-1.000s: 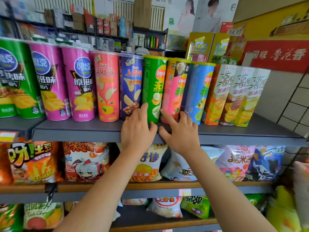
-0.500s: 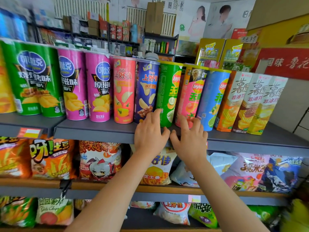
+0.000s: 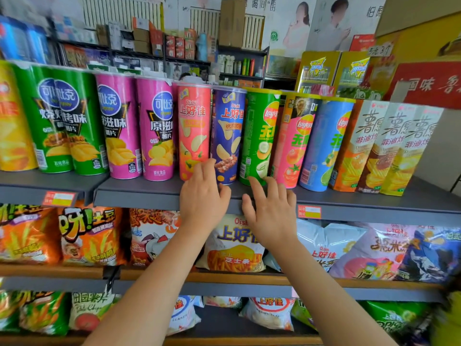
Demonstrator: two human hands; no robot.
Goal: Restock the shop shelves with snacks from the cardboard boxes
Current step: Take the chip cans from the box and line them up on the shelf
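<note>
Two bare hands reach up to the front edge of a dark grey metal shelf (image 3: 139, 193) lined with upright snack tubes. Going from the left, the row holds a yellow tube at the frame edge, two green cylindrical chip tubes (image 3: 62, 121), two magenta chip tubes (image 3: 134, 126), then a coral-red Oishi chip tube (image 3: 193, 126), a purple Oishi chip tube (image 3: 228, 131), a green Lay's chip tube (image 3: 260, 136), a pink Lay's chip tube (image 3: 294, 143) and a blue Lay's chip tube (image 3: 326, 146), and finally three tall white-and-orange cardboard snack cartons (image 3: 389, 148) standing close together.

The left hand (image 3: 203, 198) lies with loosely spread, relaxed fingers over the shelf edge; its fingertips (image 3: 208, 164) sit in front of the bases of the coral-red and purple tubes, gripping nothing, though actual contact cannot be told. The right hand (image 3: 270, 211) is just beside it, fingers straight and fanned, tips at the foot of the green Lay's tube and near the pink one, holding nothing.

Below, a second shelf carries foil snack bags (image 3: 234, 243), orange ones to the left, white and blue ones to the right.
</note>
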